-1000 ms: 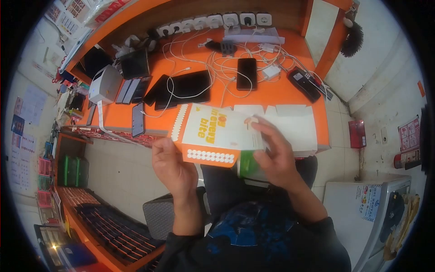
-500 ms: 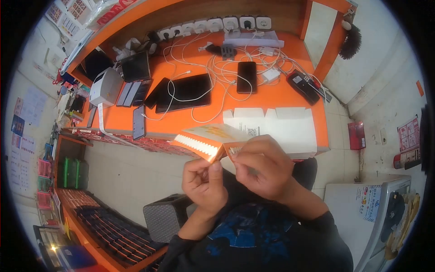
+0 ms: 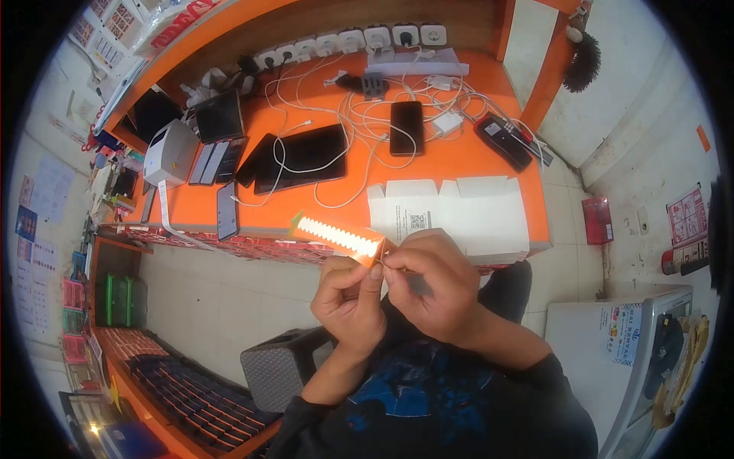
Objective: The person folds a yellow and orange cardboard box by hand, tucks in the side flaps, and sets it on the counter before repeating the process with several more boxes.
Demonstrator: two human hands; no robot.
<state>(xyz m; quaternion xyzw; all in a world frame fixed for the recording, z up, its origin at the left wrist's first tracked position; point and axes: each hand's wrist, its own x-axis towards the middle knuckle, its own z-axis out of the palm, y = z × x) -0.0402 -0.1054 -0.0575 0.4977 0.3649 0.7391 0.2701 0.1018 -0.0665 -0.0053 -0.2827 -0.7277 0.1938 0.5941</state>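
A folded orange cardboard piece (image 3: pixel 336 236) with a white zigzag-edged strip along its side is held up in front of the desk edge. My left hand (image 3: pixel 348 300) pinches its lower corner between thumb and fingers. My right hand (image 3: pixel 434 284) closes on the same corner from the right, its fingertips almost meeting those of the left. Part of the card behind my right fingers is hidden. Just beyond my hands, an unfolded white cardboard sheet (image 3: pixel 482 218) with flaps and a printed code lies on the orange desk (image 3: pixel 355 213).
Tangled white cables, a black phone (image 3: pixel 407 128), a tablet (image 3: pixel 302 159) and a card terminal (image 3: pixel 502 142) lie on the desk. A small white printer (image 3: pixel 170 153) trails paper at left. Power sockets (image 3: pixel 352 40) line the back. A dark stool (image 3: pixel 279 367) stands below.
The card has turned, so its broad printed face no longer shows and the zigzag strip faces me. My right hand has come down and left, closer to my left hand.
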